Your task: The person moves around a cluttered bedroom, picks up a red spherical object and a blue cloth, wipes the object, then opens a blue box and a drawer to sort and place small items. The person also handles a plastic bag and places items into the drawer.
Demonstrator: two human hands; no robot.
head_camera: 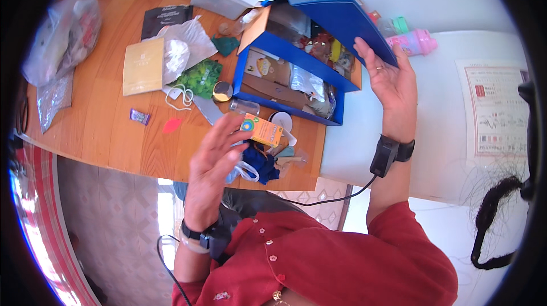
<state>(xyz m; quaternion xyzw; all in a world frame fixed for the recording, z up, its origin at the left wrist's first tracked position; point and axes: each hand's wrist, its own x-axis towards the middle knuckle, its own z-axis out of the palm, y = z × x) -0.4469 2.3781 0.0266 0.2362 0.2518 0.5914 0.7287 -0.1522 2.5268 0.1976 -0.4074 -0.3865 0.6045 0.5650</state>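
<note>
A blue cardboard box [239,69] with a drawer-like front compartment stands at the back right of the wooden table. Its raised blue lid [337,17] is held along the edge by my right hand [391,79], palm toward me. Behind the front compartment, another section contains a yellow item [335,51] and small red and clear pieces. In the front one lie a brown carton [269,66] and a clear plastic packet [307,80]. My left hand [213,150], blurred, is over the table with fingers apart. Its fingertips overlap a small orange-yellow carton [263,130]; contact cannot be told.
Near the left hand are a clear jar [244,107], a round white-lidded container [281,121] and dark blue cloth [260,163]. Farther left lie a gold packet [143,66], a green packet [198,77] and a plastic bag [64,36]. A pink bottle [412,43] lies behind the lid.
</note>
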